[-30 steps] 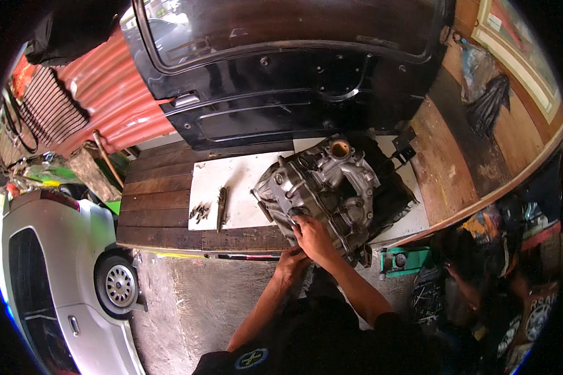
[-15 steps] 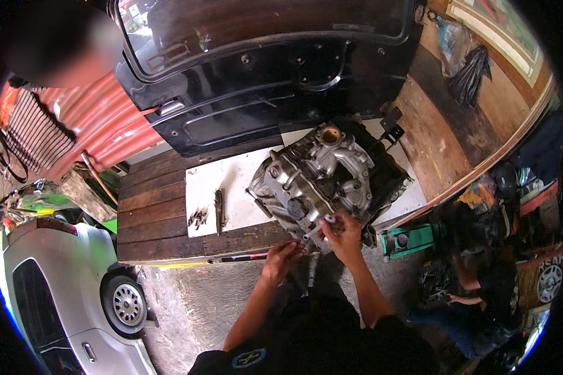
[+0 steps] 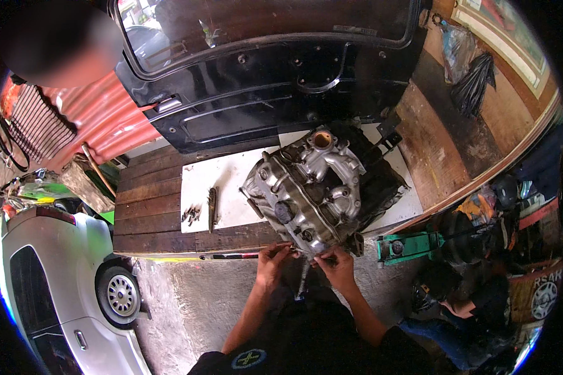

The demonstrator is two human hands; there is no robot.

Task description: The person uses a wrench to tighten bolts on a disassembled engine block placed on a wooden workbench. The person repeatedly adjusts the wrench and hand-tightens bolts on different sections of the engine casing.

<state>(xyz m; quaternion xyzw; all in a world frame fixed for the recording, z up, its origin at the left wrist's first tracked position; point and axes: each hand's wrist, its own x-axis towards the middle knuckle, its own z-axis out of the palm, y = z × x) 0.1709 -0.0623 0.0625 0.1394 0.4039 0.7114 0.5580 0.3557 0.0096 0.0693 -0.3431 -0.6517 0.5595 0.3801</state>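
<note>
A grimy silver engine top with a ribbed cover lies on the bench, its near end toward me. Pipes of a cast manifold rise on its far right side. At the near left corner, my left hand is closed with its fingertips pinched; what lies in them is too small to make out. My right hand pinches just below the engine's near edge, and its fingers hide whatever they hold. Between the hands a narrow metallic piece hangs or stands below the edge; its kind is unclear.
Left of the engine, a white board bears a long dark tool and several small metal parts. A black vehicle door panel stands behind. A green floor jack is at right, near a crouching person. A silver car stands left.
My right hand has drawn back from the top of the engine's near end to below its edge. My left hand has shifted slightly left. The person at right has bent lower.
</note>
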